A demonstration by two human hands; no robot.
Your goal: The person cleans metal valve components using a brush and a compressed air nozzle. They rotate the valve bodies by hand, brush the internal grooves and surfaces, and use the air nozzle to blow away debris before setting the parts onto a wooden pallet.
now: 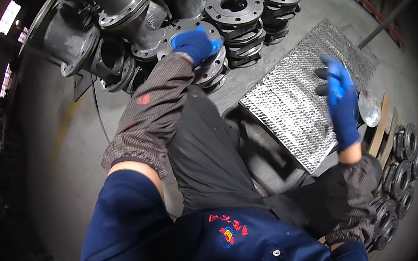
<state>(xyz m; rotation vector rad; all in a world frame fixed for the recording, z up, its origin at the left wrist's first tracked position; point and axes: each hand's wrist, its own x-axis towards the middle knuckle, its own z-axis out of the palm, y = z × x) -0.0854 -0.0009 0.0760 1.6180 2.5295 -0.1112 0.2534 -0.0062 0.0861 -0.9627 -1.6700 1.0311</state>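
Nearest the lens: my dark blue jacket and checked oversleeves, both arms reaching out from the lower edge. My right hand, blue-gloved, is raised over the right edge of the ribbed metal plate, fingers loosely extended and apart, clamped on nothing I can make out; a shiny round disc lies just beside it, whether touching I cannot tell. Below it, a row of dark flanged castings leans against wooden slats.

Farther out: my left hand, also gloved, rests on the top flange of a stack of grey flange rings; the fingers curl over the rim, and I judge them closed on it, though the grip itself is hidden. Beyond stand more ring stacks and large flanged pipe fittings.

Step in hand, as I judge it: taking hold of the top flange. The next move calls for a firm grip and a straight lift, since neighbouring stacks crowd closely. Open concrete floor lies to the left, offering room.
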